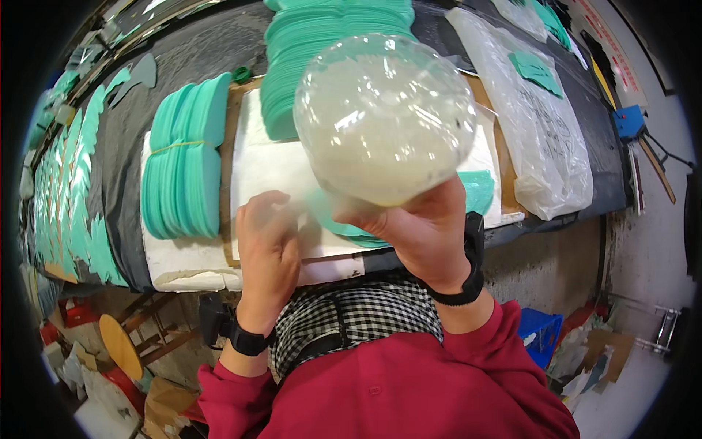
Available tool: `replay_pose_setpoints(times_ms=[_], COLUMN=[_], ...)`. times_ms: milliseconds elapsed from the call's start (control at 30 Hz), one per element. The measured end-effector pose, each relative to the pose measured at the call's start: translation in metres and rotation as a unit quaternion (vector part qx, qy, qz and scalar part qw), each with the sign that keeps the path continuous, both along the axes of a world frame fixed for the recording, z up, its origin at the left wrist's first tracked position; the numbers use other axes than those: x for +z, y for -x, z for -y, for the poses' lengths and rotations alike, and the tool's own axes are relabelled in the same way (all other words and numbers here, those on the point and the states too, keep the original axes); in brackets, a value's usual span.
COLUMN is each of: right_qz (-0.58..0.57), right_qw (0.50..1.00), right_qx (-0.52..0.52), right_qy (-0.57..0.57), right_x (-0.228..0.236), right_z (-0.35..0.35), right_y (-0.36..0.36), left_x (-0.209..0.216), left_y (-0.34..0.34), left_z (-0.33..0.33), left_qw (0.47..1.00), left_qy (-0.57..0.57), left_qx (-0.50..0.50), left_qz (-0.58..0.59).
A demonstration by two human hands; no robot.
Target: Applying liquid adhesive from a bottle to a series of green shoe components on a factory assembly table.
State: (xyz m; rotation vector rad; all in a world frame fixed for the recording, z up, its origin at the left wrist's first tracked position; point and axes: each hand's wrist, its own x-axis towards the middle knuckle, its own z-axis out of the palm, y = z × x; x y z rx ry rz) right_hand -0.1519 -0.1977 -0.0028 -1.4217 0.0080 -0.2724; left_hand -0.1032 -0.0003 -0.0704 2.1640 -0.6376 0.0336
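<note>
The fingers of my right hand (431, 238) are closed around the lower part of a clear bottle (384, 117) with pale contents, high over the white sheet (263, 172) on the worktop (201, 44). My left hand (267, 238) is half curled above that sheet, near the green pieces (479, 192); its fingertips are blurred, so I can't tell whether they pinch anything. I judge the step to be applying the contents to those pieces: I should hold the bottle steady, tip it gently, aim at the piece rather than the sheet, and leave my left fingers free to steady the edge. The bottle's broad round end faces up toward me, and its long axis seems to run steeply down toward the green pieces, though the neck is hidden, so I can't be sure of its exact aim.
</note>
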Motion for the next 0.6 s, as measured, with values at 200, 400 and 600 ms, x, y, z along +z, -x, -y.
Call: replay_pose_setpoints(times_ms=[200, 400, 600], right_qz=[0.042, 0.138, 0.060], right_qw=[0.992, 0.974, 0.940], right_qx=[0.058, 0.063, 0.025], right_qy=[-0.102, 0.169, 0.334], right_x=[0.001, -0.002, 0.005], right_z=[-0.028, -0.029, 0.036], right_y=[-0.029, -0.037, 0.039], left_x=[0.005, -0.004, 0.017], left_y=[-0.003, 0.008, 0.008], left_z=[-0.026, -0.040, -0.034], left_qw=[0.994, 0.991, 0.982], left_qy=[0.058, 0.061, 0.101], left_qx=[0.073, 0.072, 0.035], left_qz=[-0.055, -0.093, -0.153])
